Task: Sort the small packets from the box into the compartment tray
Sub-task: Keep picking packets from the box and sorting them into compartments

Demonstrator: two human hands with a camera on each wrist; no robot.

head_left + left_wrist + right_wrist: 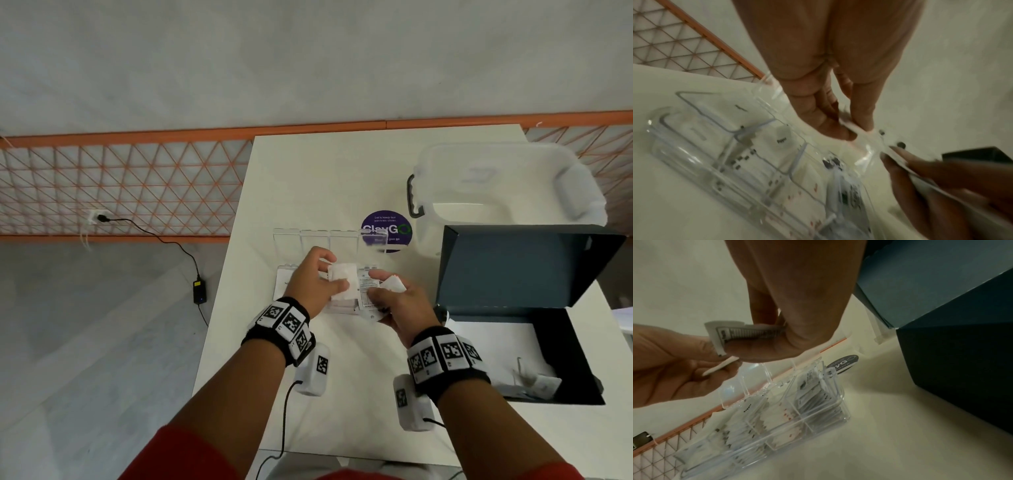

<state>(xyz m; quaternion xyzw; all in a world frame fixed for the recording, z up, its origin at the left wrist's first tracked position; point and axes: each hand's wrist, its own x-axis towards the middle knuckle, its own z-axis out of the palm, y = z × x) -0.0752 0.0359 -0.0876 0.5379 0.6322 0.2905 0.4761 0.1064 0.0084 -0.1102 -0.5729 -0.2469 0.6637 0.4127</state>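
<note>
Mostly sorted: tray (287,236) compartments hold packets, box (579,342) at three o'clock holds few; left hand (310,281) and right hand (399,303) fingers each pinch packets (342,277).

A white bench (308,178) is standing against a pale grey wall (274,51). An orange rail (137,135) is running along the wall's foot, topping a lattice panel (120,185) of orange triangles. A white socket (95,216) is sitting on that panel, and a black cable (161,236) is trailing from it down to a black power adapter (199,291) lying on the grey floor (85,342). Soft, even light is falling over everything, leaving only faint shadows on the bench.
</note>
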